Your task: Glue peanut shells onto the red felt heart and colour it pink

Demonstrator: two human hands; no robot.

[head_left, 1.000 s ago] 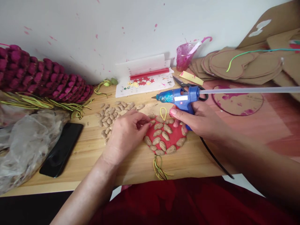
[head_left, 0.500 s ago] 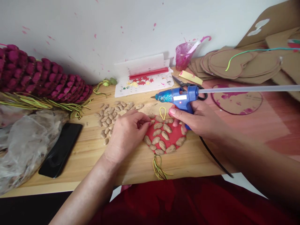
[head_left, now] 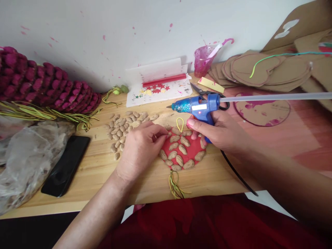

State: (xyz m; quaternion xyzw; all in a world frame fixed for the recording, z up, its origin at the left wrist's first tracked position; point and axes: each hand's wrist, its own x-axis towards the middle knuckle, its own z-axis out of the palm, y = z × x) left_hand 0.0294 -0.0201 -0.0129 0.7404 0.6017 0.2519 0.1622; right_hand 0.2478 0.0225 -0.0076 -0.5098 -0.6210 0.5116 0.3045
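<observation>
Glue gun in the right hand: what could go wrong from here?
The nozzle of the glue gun appears close to the left hand; if hot, it could burn the fingers. The black cord trails below and might snag. The long glue stick could brush the cardboard pile if swung.

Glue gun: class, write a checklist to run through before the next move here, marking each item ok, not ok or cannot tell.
1. Glue gun gripped by right hand: ok.
2. Nozzle clear of left hand: ok.
3. Glue stick in the glue gun's back: ok.
4. Nozzle hot: cannot tell, though the red light is lit.
5. Disc fully covered: not ok, red shows between its peanuts.
6. Loose peanuts near left hand: ok.
</observation>
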